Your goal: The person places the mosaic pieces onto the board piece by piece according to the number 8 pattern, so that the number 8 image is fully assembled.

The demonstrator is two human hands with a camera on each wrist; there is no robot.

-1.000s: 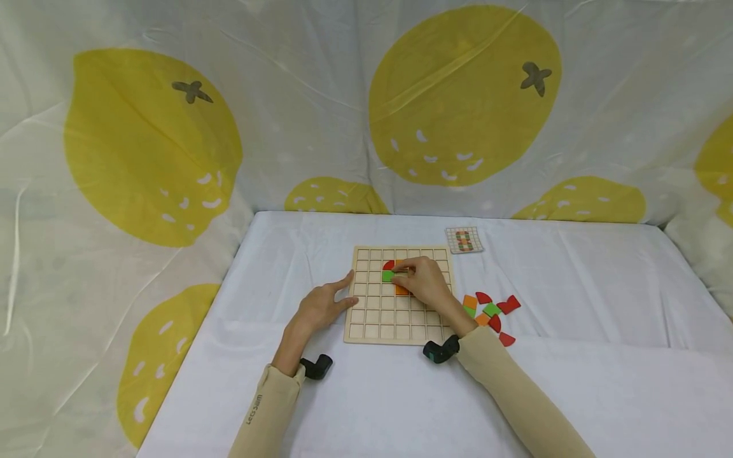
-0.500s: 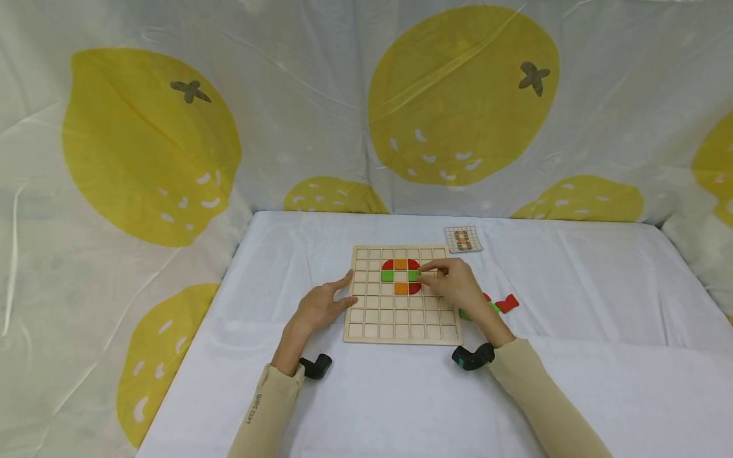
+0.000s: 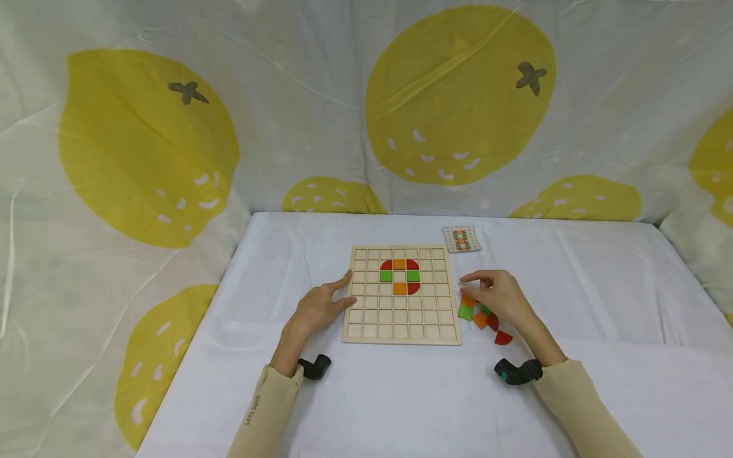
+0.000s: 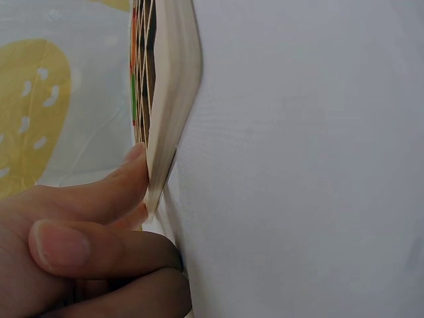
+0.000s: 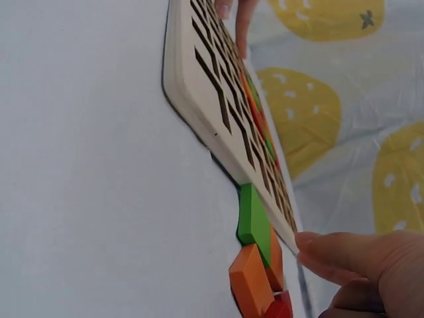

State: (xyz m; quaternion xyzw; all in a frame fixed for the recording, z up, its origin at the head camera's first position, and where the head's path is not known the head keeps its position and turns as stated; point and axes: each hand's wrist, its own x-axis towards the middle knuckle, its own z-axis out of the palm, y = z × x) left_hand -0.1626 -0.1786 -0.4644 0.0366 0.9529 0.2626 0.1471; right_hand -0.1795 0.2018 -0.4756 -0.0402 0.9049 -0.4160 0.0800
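A wooden grid board [image 3: 372,316] lies flat on the table. Set in its upper cells are red quarter-rounds [image 3: 413,289], orange squares [image 3: 399,289] and green squares [image 3: 386,276]. At the board's left edge rests my left hand [image 3: 317,306], its thumb and a finger against the rim. To the right of the board, my right hand [image 3: 502,297] hovers over a loose pile, thumb and index finger apart and nothing between them. That pile has a green square [image 5: 254,215], orange squares [image 5: 250,281] and red quarter-rounds [image 3: 503,338]; the hand hides part of it.
A small card [image 3: 461,239] printed with a coloured grid pattern lies beyond the board's upper right corner. White cloth [image 3: 401,394] covers the table. Behind it hangs a curtain [image 3: 321,95] with a yellow lemon print.
My right hand has moved right, off the board to the loose pieces. The red and green pieces it was touching now lie uncovered in the grid. My left hand stays at the rim.
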